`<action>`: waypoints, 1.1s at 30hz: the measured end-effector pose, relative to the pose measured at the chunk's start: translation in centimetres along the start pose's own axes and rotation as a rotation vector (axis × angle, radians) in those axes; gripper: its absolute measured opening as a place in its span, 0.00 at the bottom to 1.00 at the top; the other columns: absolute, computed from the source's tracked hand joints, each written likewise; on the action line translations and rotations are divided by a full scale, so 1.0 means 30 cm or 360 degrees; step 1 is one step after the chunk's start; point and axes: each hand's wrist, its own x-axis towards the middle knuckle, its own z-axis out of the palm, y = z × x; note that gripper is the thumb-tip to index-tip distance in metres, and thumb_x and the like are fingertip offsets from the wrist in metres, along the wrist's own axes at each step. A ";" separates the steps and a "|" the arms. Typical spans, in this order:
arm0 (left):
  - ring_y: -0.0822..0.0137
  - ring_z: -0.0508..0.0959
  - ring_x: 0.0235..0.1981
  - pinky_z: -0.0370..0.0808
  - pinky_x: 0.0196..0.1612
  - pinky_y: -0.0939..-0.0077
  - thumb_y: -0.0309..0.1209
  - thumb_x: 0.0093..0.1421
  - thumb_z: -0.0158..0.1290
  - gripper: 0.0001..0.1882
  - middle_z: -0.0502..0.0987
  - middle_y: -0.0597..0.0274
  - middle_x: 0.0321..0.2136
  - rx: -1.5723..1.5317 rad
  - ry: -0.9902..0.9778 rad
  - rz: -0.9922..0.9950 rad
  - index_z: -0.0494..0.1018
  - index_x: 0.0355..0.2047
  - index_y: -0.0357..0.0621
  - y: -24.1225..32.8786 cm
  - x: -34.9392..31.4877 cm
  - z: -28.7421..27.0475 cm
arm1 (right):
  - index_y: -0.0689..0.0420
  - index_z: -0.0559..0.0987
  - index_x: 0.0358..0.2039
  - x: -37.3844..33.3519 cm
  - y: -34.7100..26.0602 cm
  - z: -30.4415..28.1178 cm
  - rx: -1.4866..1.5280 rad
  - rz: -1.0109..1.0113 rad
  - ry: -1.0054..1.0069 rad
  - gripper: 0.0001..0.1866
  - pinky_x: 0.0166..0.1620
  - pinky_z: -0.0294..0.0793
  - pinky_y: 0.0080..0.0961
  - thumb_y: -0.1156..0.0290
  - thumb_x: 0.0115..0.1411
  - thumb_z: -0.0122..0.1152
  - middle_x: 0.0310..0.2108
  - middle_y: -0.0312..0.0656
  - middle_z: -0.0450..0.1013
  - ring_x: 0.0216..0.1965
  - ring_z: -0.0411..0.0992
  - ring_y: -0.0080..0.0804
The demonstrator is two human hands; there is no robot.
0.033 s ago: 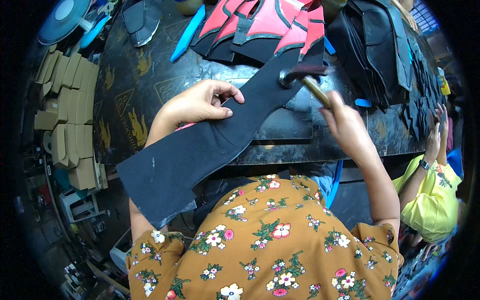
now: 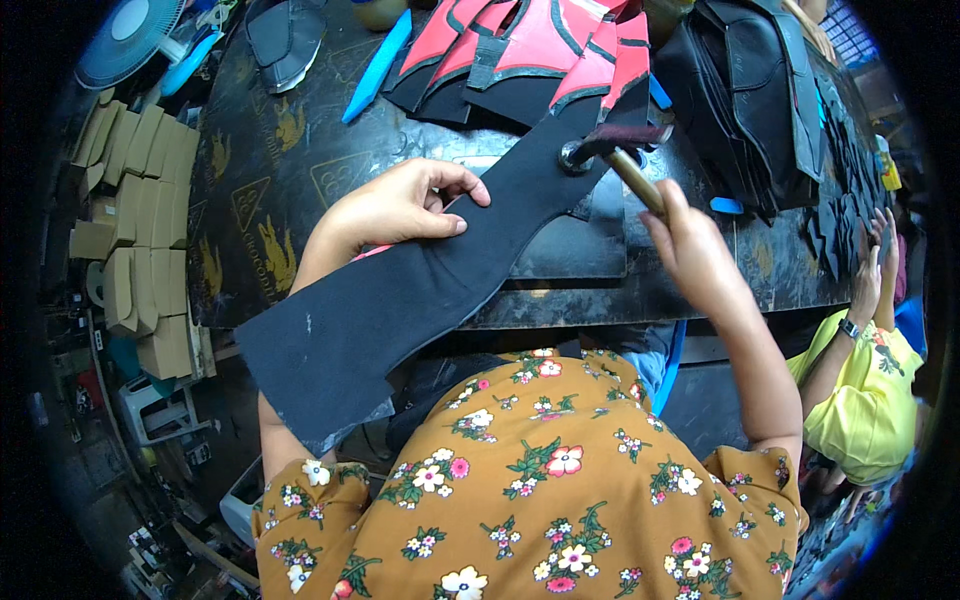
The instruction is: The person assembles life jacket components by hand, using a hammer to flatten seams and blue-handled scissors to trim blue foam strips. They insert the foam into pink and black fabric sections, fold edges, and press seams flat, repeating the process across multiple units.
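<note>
A long black piece of material slants across the table's near edge, its lower left end hanging over in front of me. My left hand pinches its upper edge between thumb and fingers, and a bit of pink shows under the wrist. In my right hand is the wooden handle of a hammer. The dark hammer head is over the narrow far end of the black piece; whether it touches is unclear. Beneath the piece lies a dark flat slab.
Pink-and-black cut pieces are heaped at the far edge, beside a blue strip-like tool. Stacked black pieces stand at right. Cardboard boxes and a fan are at left. A person in a yellow top works at far right.
The hammer head has shifted very slightly to the right. My left hand and the black piece have hardly moved.
</note>
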 end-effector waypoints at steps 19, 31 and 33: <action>0.83 0.67 0.27 0.69 0.33 0.84 0.21 0.58 0.60 0.23 0.81 0.71 0.44 0.0475 0.0606 0.0494 0.81 0.55 0.43 0.055 0.156 0.056 | 0.56 0.71 0.54 -0.089 -0.118 -0.031 -0.0112 -0.0152 0.0038 0.15 0.39 0.76 0.52 0.66 0.70 0.60 0.32 0.58 0.79 0.38 0.79 0.63; 0.64 0.79 0.53 0.79 0.52 0.65 0.28 0.56 0.66 0.35 0.79 0.54 0.56 0.0827 0.0452 0.0444 0.72 0.65 0.45 0.111 0.002 0.115 | 0.56 0.70 0.54 -0.110 -0.081 0.029 -0.0053 -0.0243 -0.0049 0.17 0.38 0.77 0.52 0.68 0.68 0.63 0.32 0.58 0.79 0.37 0.79 0.63; 0.60 0.80 0.48 0.77 0.53 0.64 0.25 0.56 0.62 0.34 0.79 0.49 0.56 0.0794 0.0604 0.0642 0.71 0.65 0.43 0.097 -0.007 0.139 | 0.56 0.71 0.55 -0.109 -0.081 -0.031 0.0060 -0.0340 0.0044 0.18 0.39 0.77 0.51 0.68 0.68 0.63 0.33 0.58 0.79 0.38 0.79 0.63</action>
